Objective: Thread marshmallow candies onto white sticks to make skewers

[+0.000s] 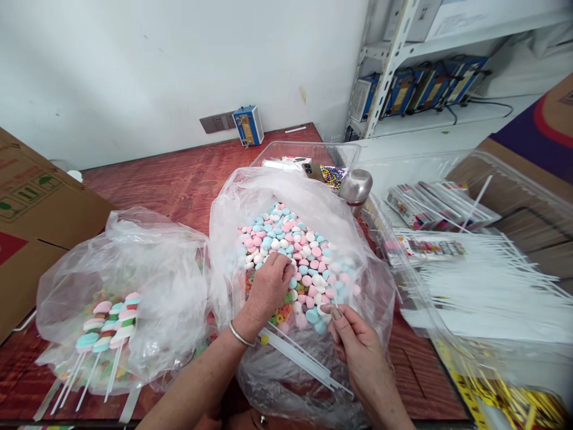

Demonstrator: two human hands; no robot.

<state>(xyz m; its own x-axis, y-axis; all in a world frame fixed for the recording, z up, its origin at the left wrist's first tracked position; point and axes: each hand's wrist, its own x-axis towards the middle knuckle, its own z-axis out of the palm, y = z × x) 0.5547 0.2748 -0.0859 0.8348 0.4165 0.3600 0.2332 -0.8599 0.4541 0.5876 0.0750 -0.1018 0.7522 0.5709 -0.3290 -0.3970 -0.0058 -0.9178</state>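
Note:
An open clear plastic bag holds a heap of pink, white and pale blue round candies. Orange and green ring candies show at its lower left. My left hand rests over the heap, fingers curled down among the candies; what they hold is hidden. To its right, my right hand pinches thumb and finger together at the heap's edge, and I cannot make out what is between them. Several white sticks lie on the plastic below both hands.
Left, candy skewers on white sticks lie on another plastic bag, near a cardboard box. Behind the heap stand a metal flask and a phone. On the right, a clear bin holds many white sticks.

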